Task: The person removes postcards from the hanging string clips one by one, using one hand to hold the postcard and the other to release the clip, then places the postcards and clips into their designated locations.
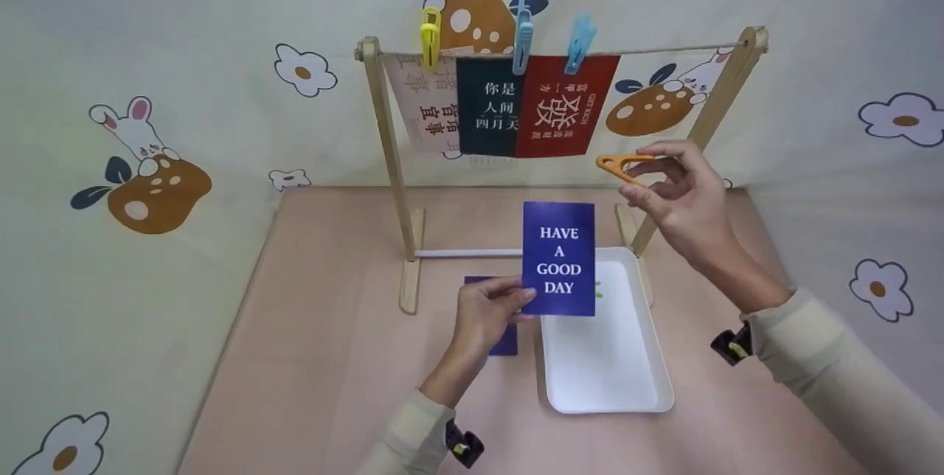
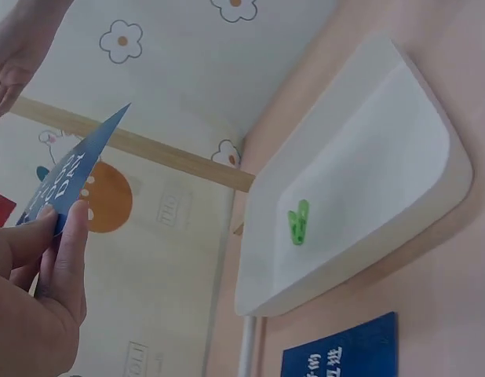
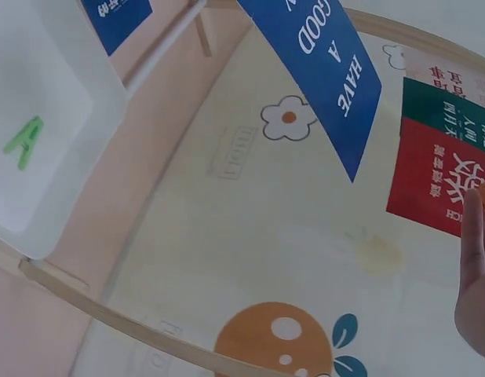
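Note:
My left hand [image 1: 487, 313] pinches the lower left edge of a blue card [image 1: 558, 257] printed "HAVE A GOOD DAY", held upright above the table. In my right hand [image 1: 689, 202] an orange clothespin [image 1: 619, 165] is pinched between thumb and fingers, to the upper right of the card. Behind both hands, a pink card [image 1: 424, 102], a dark green card [image 1: 487, 106] and a red card [image 1: 568, 106] hang side by side from a string [image 1: 664, 49]. A yellow clothespin [image 1: 431, 38] and two blue clothespins [image 1: 523, 32] sit along their top edges.
A wooden frame [image 1: 387, 143] carries the string, with a white rod [image 1: 464, 254] low across it. The white tray [image 1: 608, 394] holds a green clothespin [image 2: 298, 223]. Another blue card [image 2: 344, 349] lies on the table left of the tray, partly behind my left hand.

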### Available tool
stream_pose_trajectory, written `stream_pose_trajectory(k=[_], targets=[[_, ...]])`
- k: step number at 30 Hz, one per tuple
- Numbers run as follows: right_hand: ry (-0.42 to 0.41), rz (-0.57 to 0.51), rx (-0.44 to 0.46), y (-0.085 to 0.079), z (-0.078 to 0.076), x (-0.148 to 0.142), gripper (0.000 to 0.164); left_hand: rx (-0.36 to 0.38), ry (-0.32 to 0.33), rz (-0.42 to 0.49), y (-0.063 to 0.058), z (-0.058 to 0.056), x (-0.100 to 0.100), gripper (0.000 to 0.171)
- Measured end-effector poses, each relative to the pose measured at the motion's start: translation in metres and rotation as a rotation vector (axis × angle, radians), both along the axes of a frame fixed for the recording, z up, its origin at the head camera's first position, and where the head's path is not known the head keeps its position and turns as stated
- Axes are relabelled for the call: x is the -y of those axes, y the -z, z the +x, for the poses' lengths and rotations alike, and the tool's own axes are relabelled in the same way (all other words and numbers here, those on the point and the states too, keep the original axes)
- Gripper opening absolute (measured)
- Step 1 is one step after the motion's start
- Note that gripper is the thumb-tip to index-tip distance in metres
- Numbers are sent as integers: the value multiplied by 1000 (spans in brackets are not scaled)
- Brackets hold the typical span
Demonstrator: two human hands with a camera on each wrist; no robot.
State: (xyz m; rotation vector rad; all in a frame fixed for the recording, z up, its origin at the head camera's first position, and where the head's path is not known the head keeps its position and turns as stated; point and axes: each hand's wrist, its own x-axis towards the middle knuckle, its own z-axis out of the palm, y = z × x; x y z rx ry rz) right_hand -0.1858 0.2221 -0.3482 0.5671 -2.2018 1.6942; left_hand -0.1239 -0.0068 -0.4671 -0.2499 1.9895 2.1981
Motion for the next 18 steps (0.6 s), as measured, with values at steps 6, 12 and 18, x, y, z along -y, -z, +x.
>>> stream_pose_trajectory(k=[6,12,18], targets=[[15,84,37,19,10,5,47,68,-34,-6,29,7,13,29],[-5,148,68,32,23,11,40,133,-71,-20,50,13,25,31],[32,160,217,57,27,7,41,133,-91,-21,64,19,32,33]])
